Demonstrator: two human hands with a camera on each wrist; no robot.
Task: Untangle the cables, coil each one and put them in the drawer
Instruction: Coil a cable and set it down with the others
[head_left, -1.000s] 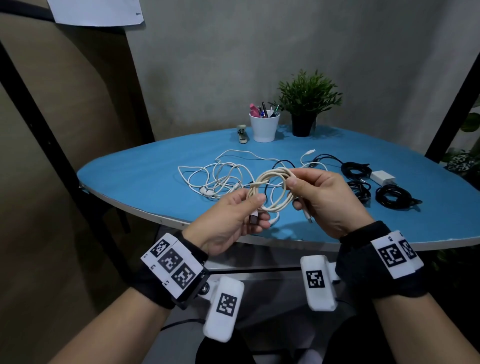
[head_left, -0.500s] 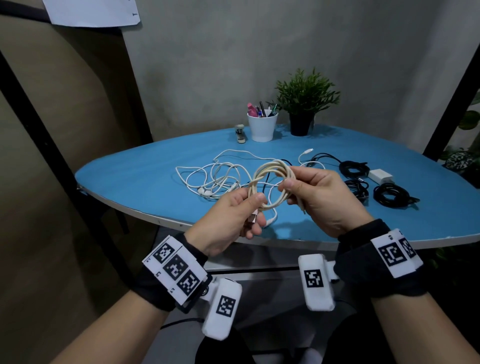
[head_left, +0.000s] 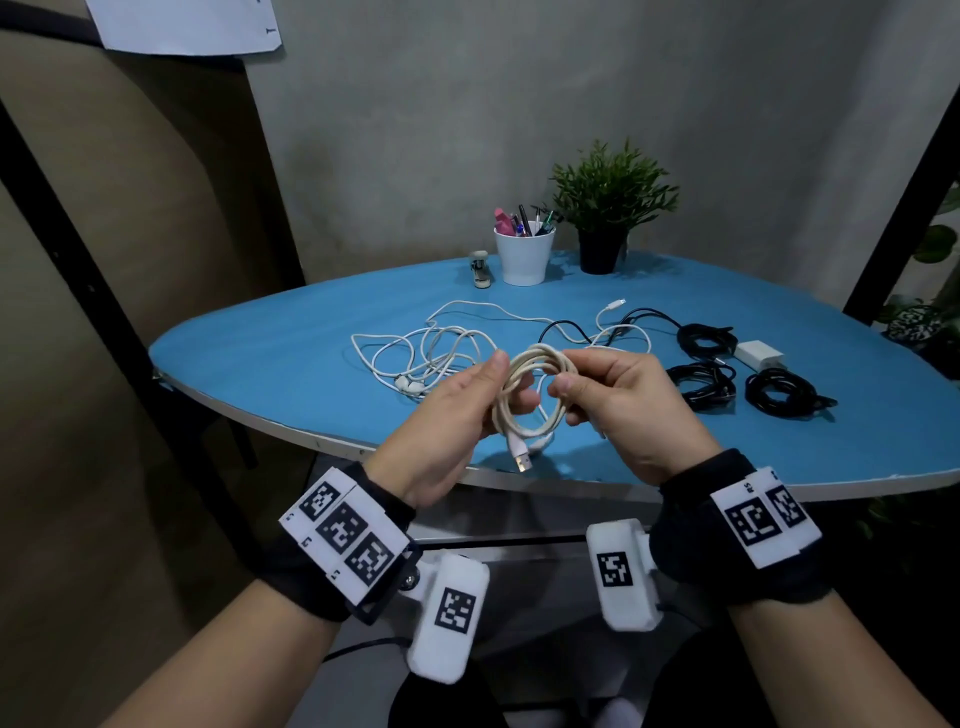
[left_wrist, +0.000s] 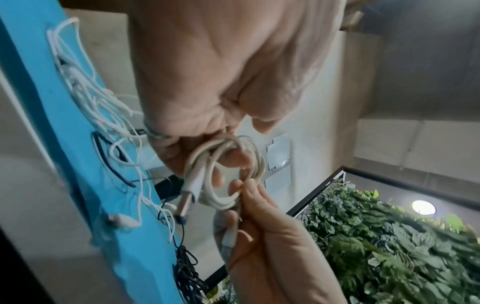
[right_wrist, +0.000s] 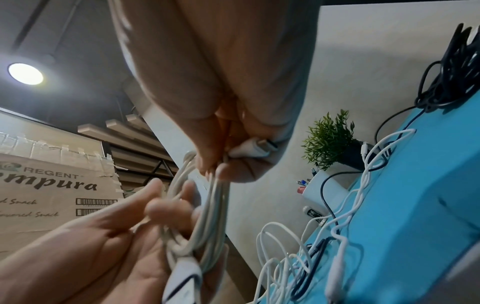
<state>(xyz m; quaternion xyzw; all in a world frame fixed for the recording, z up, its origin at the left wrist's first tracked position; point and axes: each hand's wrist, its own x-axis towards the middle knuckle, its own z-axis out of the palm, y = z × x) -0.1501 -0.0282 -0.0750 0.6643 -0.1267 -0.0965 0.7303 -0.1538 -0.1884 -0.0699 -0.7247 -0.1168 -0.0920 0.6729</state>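
The cardboard box (right_wrist: 46, 197) reads "REGENT", "mpura" and "Snack".

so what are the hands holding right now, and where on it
Both hold the coiled cream USB cable above the table edge. The left hand grips the coil's left side; the right hand pinches its right side. The USB plug hangs free below.

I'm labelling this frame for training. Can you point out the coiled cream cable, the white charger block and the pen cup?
Coiled cream cable (head_left: 535, 395), head view, on the loop's strands.
White charger block (head_left: 759, 354), head view, its top face.
Pen cup (head_left: 523, 257), head view, its white wall.
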